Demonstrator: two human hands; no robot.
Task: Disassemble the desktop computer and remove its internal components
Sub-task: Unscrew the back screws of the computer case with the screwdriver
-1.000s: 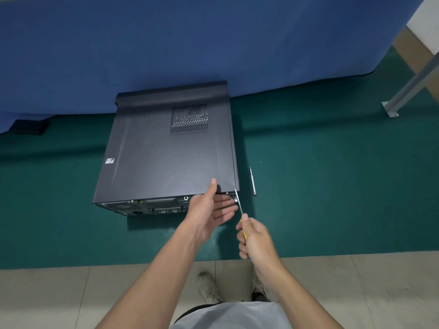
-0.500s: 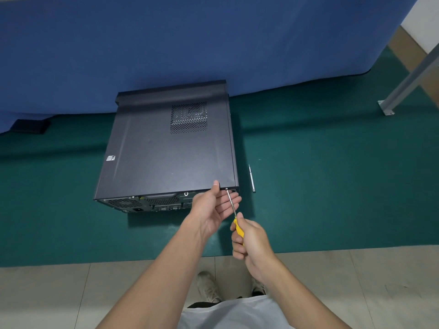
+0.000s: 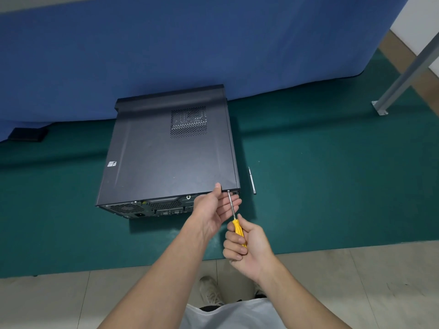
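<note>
A dark grey desktop computer case lies on its side on a green mat, its rear panel with ports facing me. My left hand steadies the case's near right corner, thumb on the top panel edge and straight fingers against the rear panel. My right hand grips the yellow handle of a screwdriver. The metal shaft runs up across my left fingers, and its tip sits on a screw at the upper right of the rear panel.
A slim silver tool lies on the green mat just right of the case. A blue cloth backdrop hangs behind. A grey metal post stands at the far right. Tiled floor and my shoes lie below the mat.
The screwdriver tip has moved from beside the case's right corner onto the screw on the rear panel. My right hand has shifted its grip, so more of the yellow handle shows. My left hand has stayed put.
</note>
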